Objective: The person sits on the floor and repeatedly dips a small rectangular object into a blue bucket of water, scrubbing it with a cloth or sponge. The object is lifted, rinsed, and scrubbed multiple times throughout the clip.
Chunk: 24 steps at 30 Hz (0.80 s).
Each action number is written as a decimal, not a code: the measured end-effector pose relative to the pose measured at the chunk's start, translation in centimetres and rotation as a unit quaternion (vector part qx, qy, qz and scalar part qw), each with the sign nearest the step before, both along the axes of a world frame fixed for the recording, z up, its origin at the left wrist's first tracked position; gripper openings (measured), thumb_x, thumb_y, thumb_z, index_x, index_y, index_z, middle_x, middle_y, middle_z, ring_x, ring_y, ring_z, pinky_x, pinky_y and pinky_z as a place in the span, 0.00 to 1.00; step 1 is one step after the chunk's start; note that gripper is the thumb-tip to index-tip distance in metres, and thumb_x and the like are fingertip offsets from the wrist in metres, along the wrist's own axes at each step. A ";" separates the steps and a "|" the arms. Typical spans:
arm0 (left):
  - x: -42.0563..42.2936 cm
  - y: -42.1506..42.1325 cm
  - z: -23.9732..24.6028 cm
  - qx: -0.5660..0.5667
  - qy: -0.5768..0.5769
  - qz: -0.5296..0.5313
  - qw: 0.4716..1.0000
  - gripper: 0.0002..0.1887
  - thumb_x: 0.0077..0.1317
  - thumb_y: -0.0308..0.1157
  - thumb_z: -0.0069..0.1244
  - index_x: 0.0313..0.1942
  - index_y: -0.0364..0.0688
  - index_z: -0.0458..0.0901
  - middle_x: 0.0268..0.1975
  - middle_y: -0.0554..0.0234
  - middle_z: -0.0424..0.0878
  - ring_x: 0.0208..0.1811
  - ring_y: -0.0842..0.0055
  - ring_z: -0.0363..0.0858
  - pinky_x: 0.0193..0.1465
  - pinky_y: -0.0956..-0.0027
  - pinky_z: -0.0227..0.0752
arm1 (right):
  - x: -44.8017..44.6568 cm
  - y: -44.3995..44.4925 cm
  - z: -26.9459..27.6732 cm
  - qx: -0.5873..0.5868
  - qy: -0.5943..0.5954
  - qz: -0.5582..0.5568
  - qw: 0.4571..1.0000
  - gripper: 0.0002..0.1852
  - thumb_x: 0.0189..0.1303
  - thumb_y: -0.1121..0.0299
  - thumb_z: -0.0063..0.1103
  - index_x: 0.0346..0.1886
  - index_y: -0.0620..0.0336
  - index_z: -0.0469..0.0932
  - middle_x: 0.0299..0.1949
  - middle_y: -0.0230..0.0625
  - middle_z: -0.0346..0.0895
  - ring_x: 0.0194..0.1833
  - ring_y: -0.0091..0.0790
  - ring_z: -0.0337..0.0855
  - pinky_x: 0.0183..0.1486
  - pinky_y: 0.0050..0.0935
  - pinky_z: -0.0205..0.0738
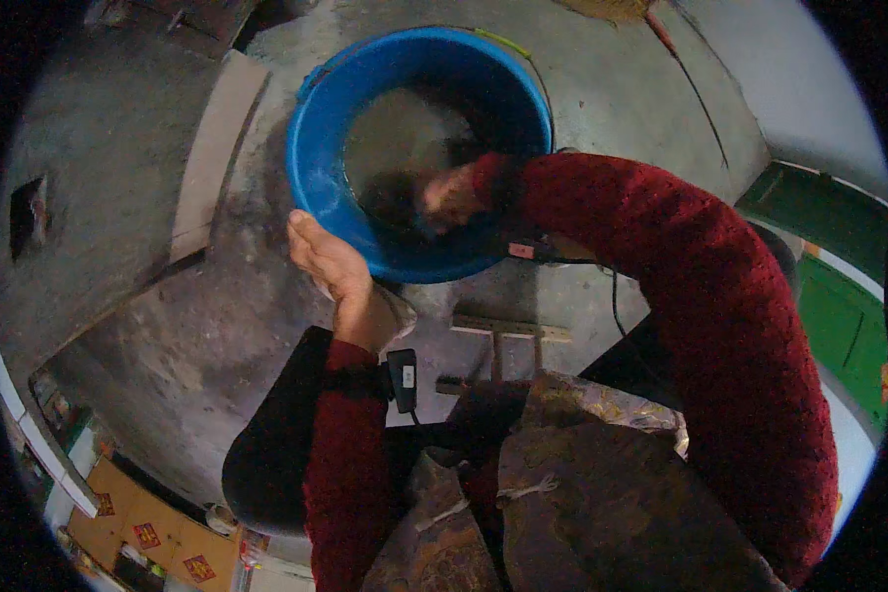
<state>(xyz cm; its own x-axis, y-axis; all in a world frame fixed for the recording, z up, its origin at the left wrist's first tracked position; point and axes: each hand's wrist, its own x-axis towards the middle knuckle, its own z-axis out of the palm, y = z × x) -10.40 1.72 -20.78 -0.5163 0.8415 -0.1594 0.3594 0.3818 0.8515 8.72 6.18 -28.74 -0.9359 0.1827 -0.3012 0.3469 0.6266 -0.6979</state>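
Observation:
A blue plastic bucket [318, 174] stands on the concrete floor before me, its inside partly in deep shadow. Greyish, murky liquid seems to cover its bottom [388, 137]. Against the bucket's near left rim lies my left hand [333, 259], fingers together and pointing away from me; whether it grips the rim is unclear. My right hand [450, 198] reaches down inside the bucket and is blurred. Its fingertips are in shadow, so I cannot tell if they hold anything. The bucket's wire handle has a yellow-green grip [505, 43] and lies along the far rim.
A small black device [402, 381] with a cable is strapped at my left wrist. A wooden frame piece [510, 328] lies on the floor between my knees. A pale board [218, 155] is at left, green furniture [847, 333] at right, and cardboard boxes [148, 518] at lower left.

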 end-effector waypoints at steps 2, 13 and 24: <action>-0.2 0.2 -0.2 0.005 -0.005 -0.009 1.000 0.31 0.78 0.49 0.28 0.52 0.26 0.78 0.49 0.34 0.81 0.50 0.50 0.79 0.55 0.56 0.71 | 1.3 -1.0 0.6 -0.026 0.000 0.049 0.998 0.12 0.64 0.66 0.59 0.32 0.67 0.82 0.32 0.54 0.80 0.36 0.51 0.82 0.40 0.45 0.77; -0.3 0.3 -1.6 0.036 0.037 0.024 0.998 0.31 0.77 0.49 0.31 0.49 0.24 0.77 0.48 0.30 0.80 0.47 0.46 0.78 0.53 0.52 0.69 | -8.4 -3.7 0.7 -0.037 0.003 -0.315 0.948 0.10 0.63 0.67 0.59 0.38 0.65 0.81 0.33 0.52 0.79 0.37 0.46 0.82 0.41 0.41 0.75; -0.2 0.2 -1.3 0.046 0.032 -0.003 0.998 0.29 0.77 0.46 0.30 0.46 0.24 0.77 0.46 0.30 0.80 0.45 0.48 0.78 0.53 0.54 0.69 | 0.1 -0.9 2.4 0.135 0.153 -0.152 0.967 0.06 0.56 0.72 0.63 0.33 0.66 0.82 0.26 0.49 0.78 0.29 0.44 0.82 0.31 0.39 0.75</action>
